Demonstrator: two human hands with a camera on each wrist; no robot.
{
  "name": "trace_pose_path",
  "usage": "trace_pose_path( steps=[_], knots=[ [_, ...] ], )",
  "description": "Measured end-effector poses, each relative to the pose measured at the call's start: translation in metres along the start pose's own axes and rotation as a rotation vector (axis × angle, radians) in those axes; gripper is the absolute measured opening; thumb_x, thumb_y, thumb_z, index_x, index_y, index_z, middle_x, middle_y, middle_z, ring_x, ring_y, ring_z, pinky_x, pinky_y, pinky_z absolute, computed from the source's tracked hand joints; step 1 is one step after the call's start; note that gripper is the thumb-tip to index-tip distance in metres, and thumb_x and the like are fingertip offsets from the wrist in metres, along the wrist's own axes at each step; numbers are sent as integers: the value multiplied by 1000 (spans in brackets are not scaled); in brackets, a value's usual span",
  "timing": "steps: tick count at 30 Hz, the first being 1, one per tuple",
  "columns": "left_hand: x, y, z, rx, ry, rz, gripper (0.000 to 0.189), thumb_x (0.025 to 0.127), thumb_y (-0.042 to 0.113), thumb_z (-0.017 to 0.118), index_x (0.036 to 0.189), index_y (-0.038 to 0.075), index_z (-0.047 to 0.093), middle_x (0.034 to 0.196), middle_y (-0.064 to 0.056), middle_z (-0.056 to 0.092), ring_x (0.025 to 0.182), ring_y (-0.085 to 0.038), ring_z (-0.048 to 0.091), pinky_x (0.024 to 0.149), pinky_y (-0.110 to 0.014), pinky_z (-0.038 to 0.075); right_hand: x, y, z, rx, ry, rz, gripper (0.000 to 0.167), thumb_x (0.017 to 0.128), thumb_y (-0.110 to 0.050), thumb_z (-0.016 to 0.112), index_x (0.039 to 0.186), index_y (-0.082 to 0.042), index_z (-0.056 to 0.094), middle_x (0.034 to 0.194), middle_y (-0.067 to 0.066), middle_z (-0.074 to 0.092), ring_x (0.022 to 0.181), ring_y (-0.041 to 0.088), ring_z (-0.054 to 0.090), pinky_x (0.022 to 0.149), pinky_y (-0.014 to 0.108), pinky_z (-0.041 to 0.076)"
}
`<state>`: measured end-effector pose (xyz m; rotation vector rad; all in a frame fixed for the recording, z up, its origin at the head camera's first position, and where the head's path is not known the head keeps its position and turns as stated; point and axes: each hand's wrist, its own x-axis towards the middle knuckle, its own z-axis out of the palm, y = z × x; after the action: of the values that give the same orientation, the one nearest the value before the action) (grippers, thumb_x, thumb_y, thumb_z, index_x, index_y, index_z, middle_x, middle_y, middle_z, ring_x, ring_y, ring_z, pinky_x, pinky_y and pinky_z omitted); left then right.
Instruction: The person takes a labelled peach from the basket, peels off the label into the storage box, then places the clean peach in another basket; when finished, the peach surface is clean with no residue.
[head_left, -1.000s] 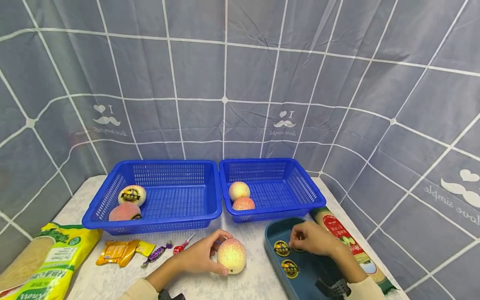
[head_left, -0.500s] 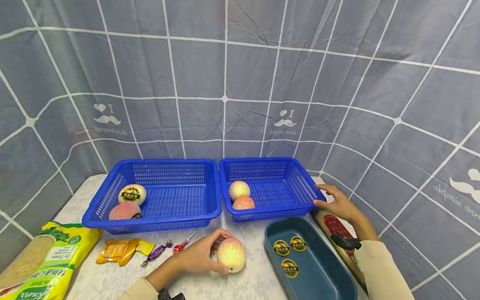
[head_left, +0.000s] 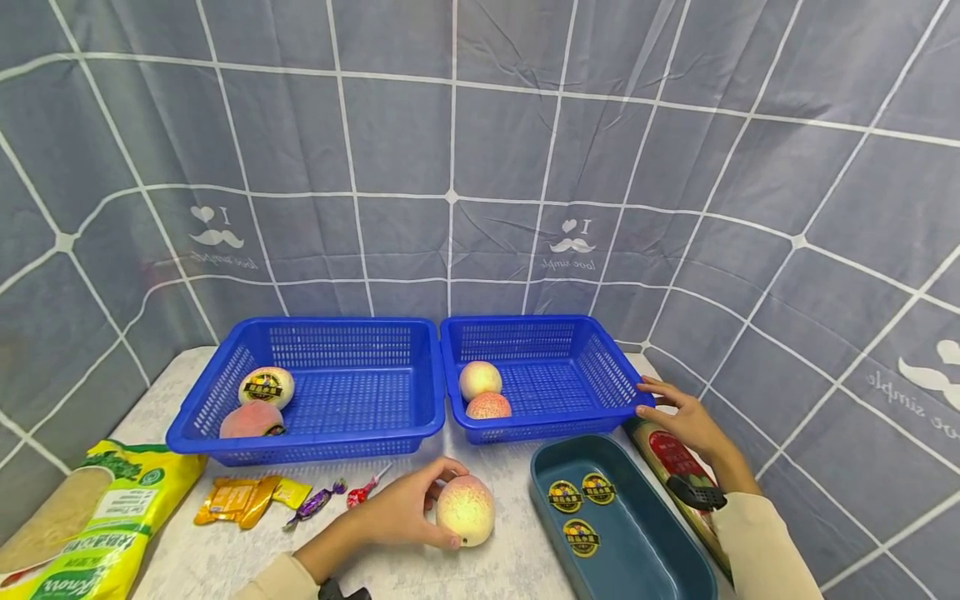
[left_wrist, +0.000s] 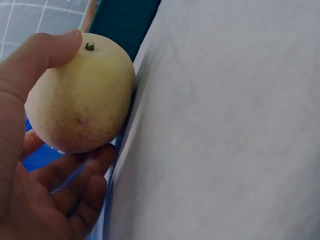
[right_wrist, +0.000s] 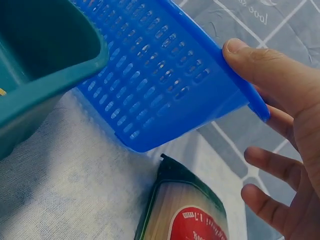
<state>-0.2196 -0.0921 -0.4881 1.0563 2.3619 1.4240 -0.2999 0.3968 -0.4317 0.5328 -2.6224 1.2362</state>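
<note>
My left hand (head_left: 408, 507) holds a pale yellow peach (head_left: 465, 511) with a pink blush, low at the table's front middle. In the left wrist view the thumb lies near the peach's stem and the fingers are on its far side. My right hand (head_left: 690, 425) grips the right front corner of the smaller blue basket (head_left: 555, 427). In the right wrist view the thumb rests on the basket's rim, with the index finger behind it and the other fingers apart. Two peaches (head_left: 480, 380) lie at that basket's left side.
A larger blue basket (head_left: 330, 446) holds two labelled peaches (head_left: 267, 387). A teal tray (head_left: 637, 533) contains three round black-and-gold stickers (head_left: 581, 537). Beside it lies a noodle-like package (head_left: 675, 462). Wrapped sweets (head_left: 236, 502), a lollipop (head_left: 363, 492) and a yellow bag (head_left: 105, 517) are at left.
My right hand has left the teal tray, moving back and right to the smaller basket's corner, uncovering a sticker. My left hand stays on the peach.
</note>
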Motion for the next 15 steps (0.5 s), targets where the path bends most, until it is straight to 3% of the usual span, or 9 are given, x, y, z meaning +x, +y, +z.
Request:
trace_pose_path(
  steps=[3,7,11,15],
  knots=[
    [2,6,0,23,10,26,74,74,36,92,135,28,51,125,8,59,96,-11,61,78,-30,53,0,3,1,42,5,-11,43,96,-7,70,134,8,58,150,27,44,116,44,54,80,24,52],
    [9,21,-5,-5,31,77,75,75,35,91,137,28,50,128,8,58,99,-15,59,80,-34,54,1,1,1,29,11,-41,41,94,-5,71,131,9,61,148,27,46,114,41,54,79,24,52],
    [22,46,-16,-29,46,158,76,76,31,90,139,24,49,130,5,57,103,-19,59,80,-35,54,1,0,0,29,14,-54,39,94,-3,71,129,10,62,147,29,47,114,42,53,78,24,54],
    [41,76,-34,18,81,226,79,74,29,91,140,19,50,130,3,59,100,-20,61,78,-38,55,1,3,-1,41,22,-53,38,93,-2,72,128,10,63,147,28,47,114,42,53,79,23,53]
  ],
)
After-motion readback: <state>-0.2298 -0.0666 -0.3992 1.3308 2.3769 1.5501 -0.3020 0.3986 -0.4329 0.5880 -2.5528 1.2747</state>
